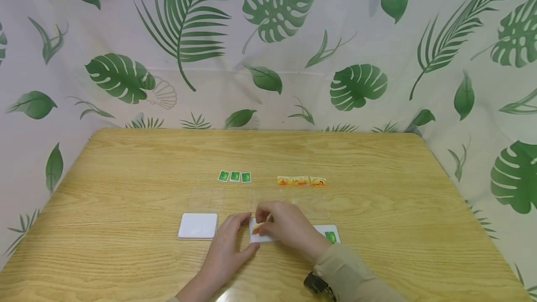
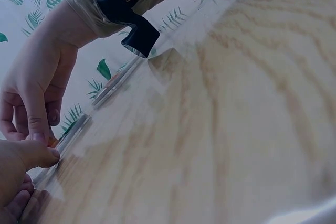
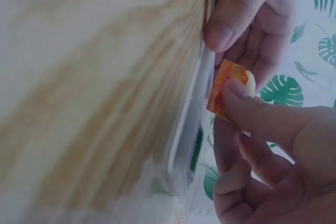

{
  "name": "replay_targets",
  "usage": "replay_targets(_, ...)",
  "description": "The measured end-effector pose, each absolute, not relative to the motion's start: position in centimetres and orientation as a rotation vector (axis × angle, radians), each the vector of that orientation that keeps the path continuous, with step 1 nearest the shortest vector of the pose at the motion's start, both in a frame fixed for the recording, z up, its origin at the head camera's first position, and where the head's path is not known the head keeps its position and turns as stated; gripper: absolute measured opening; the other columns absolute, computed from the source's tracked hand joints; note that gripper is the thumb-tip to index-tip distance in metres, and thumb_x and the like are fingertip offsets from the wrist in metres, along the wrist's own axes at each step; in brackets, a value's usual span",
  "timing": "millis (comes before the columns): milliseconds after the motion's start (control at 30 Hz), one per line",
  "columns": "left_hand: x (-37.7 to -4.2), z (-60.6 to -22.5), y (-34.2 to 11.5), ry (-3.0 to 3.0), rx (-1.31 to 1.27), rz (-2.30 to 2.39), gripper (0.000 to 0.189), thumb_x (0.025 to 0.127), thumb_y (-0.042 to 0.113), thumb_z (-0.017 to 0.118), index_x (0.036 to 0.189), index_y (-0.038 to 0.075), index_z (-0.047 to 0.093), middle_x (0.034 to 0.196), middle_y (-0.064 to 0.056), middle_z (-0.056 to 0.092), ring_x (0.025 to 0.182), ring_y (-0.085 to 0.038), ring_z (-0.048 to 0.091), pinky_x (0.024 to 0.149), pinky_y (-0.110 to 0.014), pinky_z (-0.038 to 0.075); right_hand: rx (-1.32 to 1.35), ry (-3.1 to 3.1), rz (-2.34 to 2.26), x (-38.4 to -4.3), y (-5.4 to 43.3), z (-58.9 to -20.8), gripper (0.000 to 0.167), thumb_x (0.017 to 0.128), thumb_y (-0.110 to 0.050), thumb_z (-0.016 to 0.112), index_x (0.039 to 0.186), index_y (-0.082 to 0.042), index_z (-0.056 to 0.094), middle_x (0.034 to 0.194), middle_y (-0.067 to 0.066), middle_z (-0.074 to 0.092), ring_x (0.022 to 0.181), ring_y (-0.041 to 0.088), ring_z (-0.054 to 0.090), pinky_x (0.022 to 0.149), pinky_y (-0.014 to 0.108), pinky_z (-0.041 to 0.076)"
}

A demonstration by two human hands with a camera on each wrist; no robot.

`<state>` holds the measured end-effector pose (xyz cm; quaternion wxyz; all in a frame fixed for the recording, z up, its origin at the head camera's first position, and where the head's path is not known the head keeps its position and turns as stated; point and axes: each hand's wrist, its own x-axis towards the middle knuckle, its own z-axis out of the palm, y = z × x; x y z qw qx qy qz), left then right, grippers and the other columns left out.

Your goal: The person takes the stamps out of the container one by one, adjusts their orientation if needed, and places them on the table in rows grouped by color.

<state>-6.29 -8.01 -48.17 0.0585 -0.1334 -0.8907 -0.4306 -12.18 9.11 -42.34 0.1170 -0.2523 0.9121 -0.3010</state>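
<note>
My right hand (image 1: 289,227) pinches a small orange stamp (image 3: 231,85) with jagged edges between thumb and forefinger, over the middle flat white case (image 1: 265,236). On that case's left side, my left hand (image 1: 226,250) grips it, thumb at the near edge and forefinger at the far corner. In the right wrist view a bit of green shows on the case. Partly hidden behind my right forearm lies another white case (image 1: 320,228) with a green stamp (image 1: 331,236) on it. A plain white case (image 1: 198,225) lies to the left of my left hand.
Several small stamps lie farther back: a row of green stamps (image 1: 235,176) and a row of orange stamps (image 1: 301,181). Clear, lid-like sheets (image 1: 205,198) lie just behind the cases. A leaf-patterned cloth (image 1: 293,83) hangs beyond the wooden table (image 1: 126,176).
</note>
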Motion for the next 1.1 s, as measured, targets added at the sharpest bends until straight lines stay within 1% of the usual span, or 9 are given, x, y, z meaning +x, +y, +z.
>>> replay_targets(167, -6.3, -48.1, -8.0, -2.696, -0.408, -1.306, 0.061, 0.078, 0.019, 0.08, 0.13, 0.006, 0.05, 0.123, -0.001, 0.055, 0.111, -0.016, 0.051, 0.097, -0.038, 0.045, -0.69, 2.619, -0.968, -12.4, 9.5, -42.0, 0.02, 0.078, -0.01, 0.078, 0.079, -0.02, 0.061, 0.081, -0.011, 0.061, 0.078, 0.009, 0.06, 0.068, 0.028, 0.05)
replay_targets(333, -6.3, -48.0, -8.0, -2.71, -0.406, -1.308, 0.061, 0.078, 0.018, 0.079, 0.13, 0.006, 0.05, 0.124, -0.002, 0.055, 0.114, -0.018, 0.051, 0.098, -0.039, 0.044, -0.676, 2.59, -1.034, -12.7, 10.2, -41.6, 0.015, 0.082, -0.008, 0.074, 0.082, -0.019, 0.064, 0.082, -0.01, 0.063, 0.075, 0.008, 0.061, 0.065, 0.027, 0.051)
replay_targets(567, -6.3, -47.9, -8.0, -2.736, -0.398, -1.309, 0.061, 0.078, 0.017, 0.079, 0.13, 0.006, 0.05, 0.125, -0.003, 0.055, 0.116, -0.02, 0.051, 0.1, -0.041, 0.043, -0.627, 2.627, -1.092, -13.3, 11.9, -40.9, 0.012, 0.084, -0.009, 0.073, 0.083, -0.019, 0.065, 0.085, -0.008, 0.064, 0.076, 0.013, 0.059, 0.067, 0.031, 0.051)
replay_targets(733, -6.3, -47.9, -8.0, -2.75, -0.396, -1.31, 0.062, 0.078, 0.017, 0.079, 0.131, 0.006, 0.049, 0.126, -0.003, 0.055, 0.117, -0.021, 0.05, 0.1, -0.043, 0.042, -0.529, 2.672, -1.072, -13.8, 13.5, -40.6, 0.01, 0.086, -0.012, 0.071, 0.084, -0.019, 0.065, 0.087, -0.007, 0.064, 0.075, 0.013, 0.059, 0.064, 0.028, 0.052)
replay_targets(833, -6.3, -47.9, -8.0, -2.754, -0.396, -1.303, 0.062, 0.078, 0.017, 0.079, 0.131, 0.006, 0.049, 0.126, -0.003, 0.055, 0.118, -0.021, 0.05, 0.101, -0.043, 0.042, -0.473, 2.684, -1.095, -14.4, 14.7, -40.4, 0.007, 0.087, -0.013, 0.071, 0.085, -0.017, 0.066, 0.087, -0.004, 0.065, 0.073, 0.013, 0.059, 0.062, 0.028, 0.052)
replay_targets(967, -6.3, -47.9, -7.9, -2.756, -0.4, -1.291, 0.062, 0.078, 0.017, 0.079, 0.131, 0.005, 0.049, 0.126, -0.003, 0.054, 0.118, -0.021, 0.05, 0.101, -0.043, 0.042, -0.408, 2.71, -1.105, -15.3, 16.5, -40.2, 0.004, 0.087, -0.013, 0.07, 0.089, -0.012, 0.067, 0.09, -0.001, 0.066, 0.075, 0.016, 0.06, 0.064, 0.03, 0.052)
replay_targets(1100, -6.3, -47.9, -7.9, -2.754, -0.403, -1.295, 0.062, 0.078, 0.017, 0.079, 0.131, 0.005, 0.049, 0.126, -0.004, 0.054, 0.118, -0.022, 0.05, 0.101, -0.043, 0.042, -0.365, 2.757, -1.092, -16.2, 18.6, -40.1, 0.005, 0.088, -0.014, 0.069, 0.092, -0.011, 0.068, 0.092, 0.001, 0.066, 0.081, 0.019, 0.06, 0.068, 0.033, 0.052)
